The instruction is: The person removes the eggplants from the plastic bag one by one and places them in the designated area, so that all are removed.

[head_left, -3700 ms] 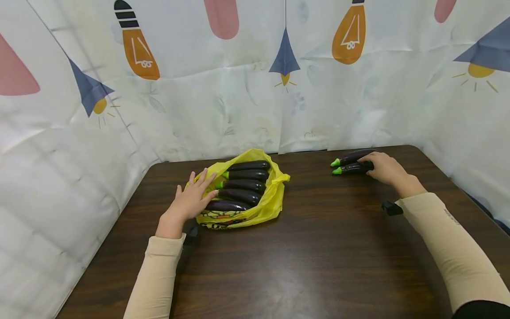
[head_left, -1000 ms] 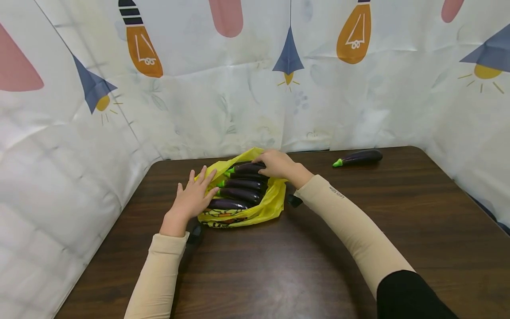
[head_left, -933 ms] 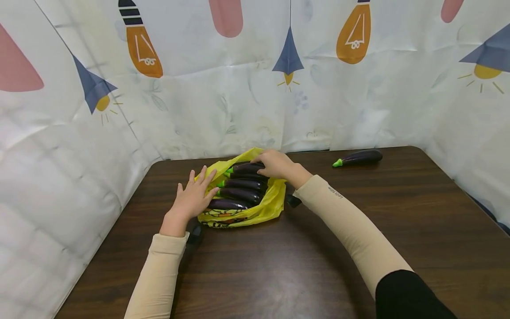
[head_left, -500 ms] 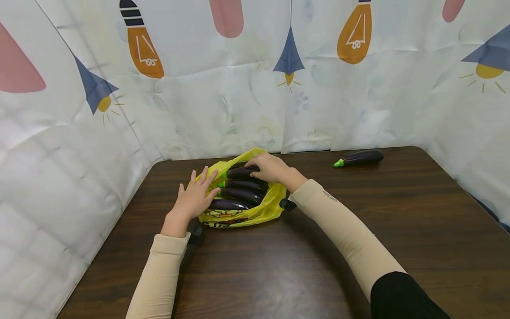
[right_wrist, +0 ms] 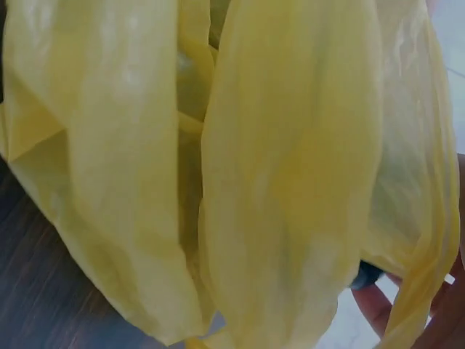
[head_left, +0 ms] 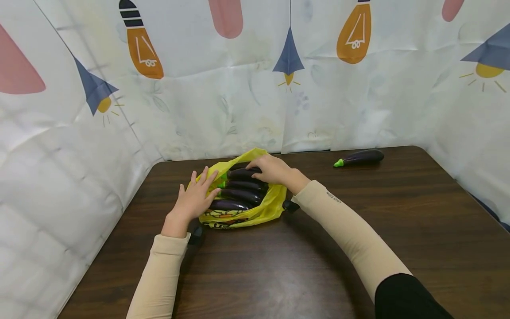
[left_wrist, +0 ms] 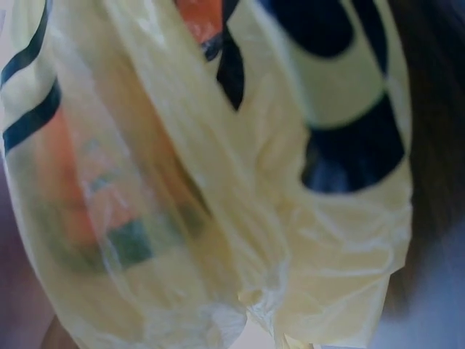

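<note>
A yellow plastic bag [head_left: 275, 204] lies with its mouth facing up, several glossy dark purple eggplants [head_left: 241, 195] side by side inside. My left hand [head_left: 191, 201] rests on the bag's left edge, fingers spread. My right hand [head_left: 272, 169] reaches into the far right of the opening, thumb and fingers round the right end of an eggplant [head_left: 241, 173] near the back of the row. In the left wrist view the printed bag [left_wrist: 254, 182] hides the hand. Yellow folds [right_wrist: 290, 160] fill most of the right wrist view, with fingers [right_wrist: 374, 309] at the lower right.
One more eggplant [head_left: 362, 157] with a bright green stem lies at the back right of the brown wooden table [head_left: 318, 266]. Behind the table hangs a white curtain [head_left: 247, 110] printed with lamps and bulbs.
My right hand has taken one of the two eggplants from the back right and brought it left into the bag, then shifted slightly nearer with it. My left hand has stayed at the bag's edge.
</note>
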The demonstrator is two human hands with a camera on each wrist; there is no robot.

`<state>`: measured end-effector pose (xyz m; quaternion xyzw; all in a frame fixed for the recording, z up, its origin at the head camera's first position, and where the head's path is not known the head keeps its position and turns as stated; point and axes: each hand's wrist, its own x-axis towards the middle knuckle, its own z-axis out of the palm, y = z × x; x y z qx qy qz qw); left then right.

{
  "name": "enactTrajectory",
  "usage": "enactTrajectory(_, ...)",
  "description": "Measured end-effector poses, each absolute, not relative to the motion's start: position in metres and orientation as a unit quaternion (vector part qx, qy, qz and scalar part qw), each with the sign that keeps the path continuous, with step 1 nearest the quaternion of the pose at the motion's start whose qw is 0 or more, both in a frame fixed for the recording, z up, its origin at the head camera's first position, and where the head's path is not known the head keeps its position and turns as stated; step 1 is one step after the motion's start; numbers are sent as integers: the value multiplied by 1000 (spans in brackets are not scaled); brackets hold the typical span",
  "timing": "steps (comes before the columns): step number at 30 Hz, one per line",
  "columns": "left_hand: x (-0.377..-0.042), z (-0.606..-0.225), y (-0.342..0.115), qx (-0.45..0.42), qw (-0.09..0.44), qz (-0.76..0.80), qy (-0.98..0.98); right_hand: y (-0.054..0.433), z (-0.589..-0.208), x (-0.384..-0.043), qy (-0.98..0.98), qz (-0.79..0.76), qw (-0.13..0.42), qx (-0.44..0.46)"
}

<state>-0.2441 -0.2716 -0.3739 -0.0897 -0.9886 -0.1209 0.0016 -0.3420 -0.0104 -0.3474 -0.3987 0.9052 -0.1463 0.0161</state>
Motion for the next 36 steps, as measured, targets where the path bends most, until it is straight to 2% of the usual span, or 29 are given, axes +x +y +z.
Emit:
enactTrajectory(7,-244,-375,-272,-92,-3,-127,-988,9,-338,-337,896,-178,7,-407)
enactTrajectory(15,-245,-375,-272,-94,0,-125,-988,42,-327,-328,880,-195,-31,-433)
enactTrajectory(27,-244,-375,-272,-96,-4,-127,-987,128,-332,-330,847,-231,-155,-453)
enactTrajectory(36,-244,-374,-274,-98,-1,-122,-988,184,-345,-333,890,-226,-142,-370)
